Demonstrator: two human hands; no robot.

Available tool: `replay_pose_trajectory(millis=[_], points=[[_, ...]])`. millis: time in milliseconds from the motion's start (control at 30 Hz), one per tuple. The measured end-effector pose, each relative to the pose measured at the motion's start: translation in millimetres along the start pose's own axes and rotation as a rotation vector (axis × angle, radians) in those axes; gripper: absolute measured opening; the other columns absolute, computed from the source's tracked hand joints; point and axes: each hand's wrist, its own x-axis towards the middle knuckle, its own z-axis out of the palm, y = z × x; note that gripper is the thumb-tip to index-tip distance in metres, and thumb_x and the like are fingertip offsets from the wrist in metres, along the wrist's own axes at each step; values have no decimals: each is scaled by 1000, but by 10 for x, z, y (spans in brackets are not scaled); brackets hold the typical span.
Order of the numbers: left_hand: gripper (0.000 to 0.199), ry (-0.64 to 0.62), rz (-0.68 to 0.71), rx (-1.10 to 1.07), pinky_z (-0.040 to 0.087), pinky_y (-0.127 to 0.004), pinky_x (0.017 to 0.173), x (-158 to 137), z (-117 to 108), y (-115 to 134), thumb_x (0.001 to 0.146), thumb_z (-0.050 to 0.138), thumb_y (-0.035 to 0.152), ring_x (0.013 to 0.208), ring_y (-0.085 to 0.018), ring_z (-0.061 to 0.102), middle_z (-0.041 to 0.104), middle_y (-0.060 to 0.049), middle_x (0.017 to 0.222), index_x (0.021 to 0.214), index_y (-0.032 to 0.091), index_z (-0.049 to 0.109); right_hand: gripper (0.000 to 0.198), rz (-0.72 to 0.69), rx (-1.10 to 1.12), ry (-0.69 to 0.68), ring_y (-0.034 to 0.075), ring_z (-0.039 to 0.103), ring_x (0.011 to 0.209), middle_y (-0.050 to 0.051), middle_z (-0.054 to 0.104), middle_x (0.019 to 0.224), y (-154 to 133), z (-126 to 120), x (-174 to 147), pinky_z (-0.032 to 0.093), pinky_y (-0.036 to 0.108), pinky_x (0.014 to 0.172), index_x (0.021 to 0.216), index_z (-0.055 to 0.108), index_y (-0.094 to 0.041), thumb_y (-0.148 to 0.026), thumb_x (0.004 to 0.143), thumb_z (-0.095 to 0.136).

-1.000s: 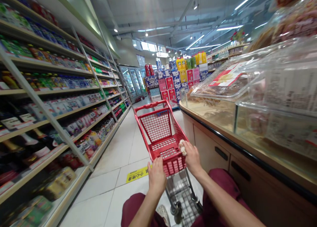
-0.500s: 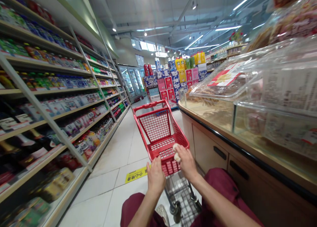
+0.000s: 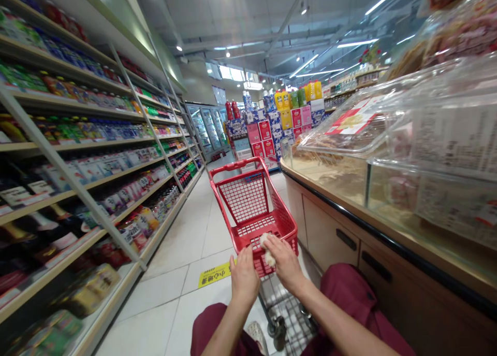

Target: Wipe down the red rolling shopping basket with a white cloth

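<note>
A red plastic shopping cart (image 3: 248, 198) stands before my knees, its near basket edge under both hands. My right hand (image 3: 284, 265) is closed on a whitish cloth (image 3: 267, 248), which it presses against the near rim right of the middle. On the left corner of that rim rests my left hand (image 3: 244, 277), its fingers bent over the edge and gripping it. The basket shows its bare mesh floor. Below, the cart's lower rack and a wheel (image 3: 276, 327) show between my legs.
Tall shelves of bottles (image 3: 77, 133) line the left side. Close on the right runs a wooden counter (image 3: 330, 231) with packed food in clear plastic boxes (image 3: 357, 123). Stacked cartons (image 3: 267, 138) stand ahead. A yellow floor sign (image 3: 213, 276) lies on the white tiles.
My right hand has slid the cloth left along the near rim, from the right corner toward the middle. My left hand stays on the rim.
</note>
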Motion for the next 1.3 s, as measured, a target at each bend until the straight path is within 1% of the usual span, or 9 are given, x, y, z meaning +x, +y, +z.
replay_pose_trajectory(millis=[67, 200, 267, 433, 633, 867, 1067, 1167, 1300], points=[[56, -7, 6, 13, 20, -45, 103, -4, -2, -5, 67, 36, 3, 117, -19, 40, 49, -11, 124, 123, 11, 39, 56, 49, -13, 10, 17, 41, 117, 7, 50, 123, 57, -31, 34, 28, 40, 97, 118, 49, -20, 1, 68, 36], [56, 12, 7, 21, 21, -44, 102, -2, 16, 3, 67, 35, 3, 116, -19, 41, 50, -11, 124, 122, 11, 40, 55, 236, -65, 134, 18, 41, 117, 8, 50, 123, 227, -115, 76, 30, 43, 96, 121, 47, -19, 0, 71, 33], [55, 19, -1, 17, 21, -44, 102, 3, 20, 10, 67, 35, 3, 116, -19, 41, 50, -11, 123, 121, 11, 41, 54, 181, -46, 133, 18, 41, 117, 7, 50, 124, 172, -70, 32, 31, 40, 96, 120, 48, -20, -1, 71, 34], [55, 5, 3, 22, 21, -45, 102, 6, -3, -4, 68, 36, 5, 115, -19, 42, 51, -10, 122, 121, 13, 41, 54, -57, 24, 11, 16, 43, 115, 6, 51, 122, -57, 67, -27, 33, 36, 95, 117, 51, -22, 0, 69, 37], [55, 31, 12, 14, 21, -43, 102, 6, 16, -4, 66, 35, 4, 114, -19, 42, 52, -10, 121, 120, 12, 42, 54, 230, -70, 87, 19, 43, 115, 9, 51, 122, 190, -143, 85, 28, 44, 95, 120, 47, -19, -1, 71, 34], [54, 7, -2, 5, 19, -43, 102, 10, -23, 0, 66, 37, 5, 113, -19, 42, 52, -10, 120, 119, 13, 43, 58, 15, 9, -46, 17, 42, 116, 6, 50, 124, -52, -1, 0, 23, 41, 99, 118, 48, -20, 1, 66, 36], [54, 15, -4, 7, 19, -41, 102, 18, -28, 8, 65, 37, 4, 111, -18, 44, 53, -10, 118, 119, 12, 42, 56, 181, -37, 99, 18, 44, 114, 8, 53, 119, 151, -115, 90, 26, 42, 97, 119, 49, -20, 1, 68, 33], [55, 18, -14, 8, 20, -41, 101, 27, -28, 13, 65, 37, 4, 110, -18, 44, 53, -10, 118, 119, 12, 42, 54, 126, -14, 93, 18, 44, 113, 8, 53, 120, 90, -65, 56, 25, 41, 97, 117, 50, -20, -1, 69, 35], [55, 4, -12, 2, 19, -41, 102, 27, -44, 3, 65, 36, 4, 110, -18, 44, 54, -9, 118, 119, 12, 42, 52, 50, 38, 4, 17, 45, 113, 7, 53, 120, -6, -27, 50, 24, 41, 98, 115, 51, -19, -1, 69, 36]])
